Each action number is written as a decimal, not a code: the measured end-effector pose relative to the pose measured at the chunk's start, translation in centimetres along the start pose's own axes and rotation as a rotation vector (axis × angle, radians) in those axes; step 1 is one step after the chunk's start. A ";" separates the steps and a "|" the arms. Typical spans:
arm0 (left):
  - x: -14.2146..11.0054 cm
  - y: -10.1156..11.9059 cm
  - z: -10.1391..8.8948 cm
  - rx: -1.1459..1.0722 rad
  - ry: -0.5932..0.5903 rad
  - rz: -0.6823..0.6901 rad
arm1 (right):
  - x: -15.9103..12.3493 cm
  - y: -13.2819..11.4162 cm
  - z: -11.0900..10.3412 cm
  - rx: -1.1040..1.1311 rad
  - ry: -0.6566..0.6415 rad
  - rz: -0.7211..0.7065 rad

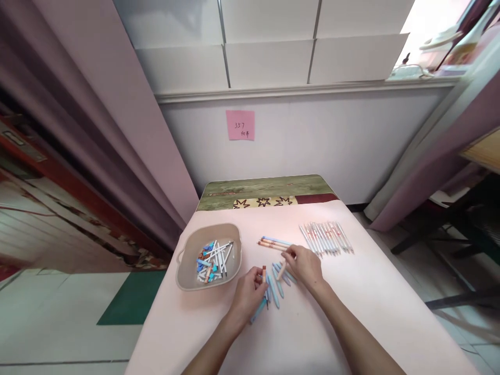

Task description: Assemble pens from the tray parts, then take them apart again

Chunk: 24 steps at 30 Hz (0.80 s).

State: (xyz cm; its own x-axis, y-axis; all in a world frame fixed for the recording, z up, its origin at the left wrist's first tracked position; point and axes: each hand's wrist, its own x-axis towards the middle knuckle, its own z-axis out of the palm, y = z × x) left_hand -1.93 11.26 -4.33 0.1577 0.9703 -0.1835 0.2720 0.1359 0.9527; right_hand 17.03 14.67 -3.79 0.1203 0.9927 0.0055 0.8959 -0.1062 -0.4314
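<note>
My left hand [249,289] is closed around a pen piece [264,273] with a brown end; a thin white refill with a dark tip pokes out below the fingers. My right hand [305,264] pinches a cream pen barrel [281,272] over a loose group of light-blue pen barrels [274,291]. Several blue and peach pens [274,242] lie side by side just beyond my right hand. To the left, a beige plastic bin [182,268] contains white refills [222,258] and small blue, brown and white pen parts [204,264].
A row of whitish pens [327,238] lies at the table's right side. The table [312,333] has a pale pink cover, with a green wood-patterned strip [269,185] at its far edge. A pink note [240,125] is stuck to the wall behind.
</note>
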 end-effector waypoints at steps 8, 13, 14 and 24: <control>-0.5 -0.2 0.6 0.114 0.000 -0.020 | 3.6 -0.6 2.0 -0.196 -0.001 -0.105; -0.8 0.5 0.0 0.155 0.005 0.007 | 3.1 -0.5 2.0 -0.226 -0.015 -0.184; -0.8 0.7 -0.3 0.151 0.021 0.021 | 3.0 -0.5 1.9 -0.231 -0.019 -0.201; 0.4 3.7 -5.6 -0.186 0.200 0.063 | 2.3 -1.1 2.1 -0.241 -0.067 -0.231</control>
State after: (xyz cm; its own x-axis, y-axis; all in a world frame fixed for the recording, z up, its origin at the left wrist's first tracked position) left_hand -6.21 13.33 0.50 -0.0269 0.9957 -0.0885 0.0853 0.0905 0.9922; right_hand 15.44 17.22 -5.17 -0.1192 0.9927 0.0157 0.9725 0.1199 -0.1998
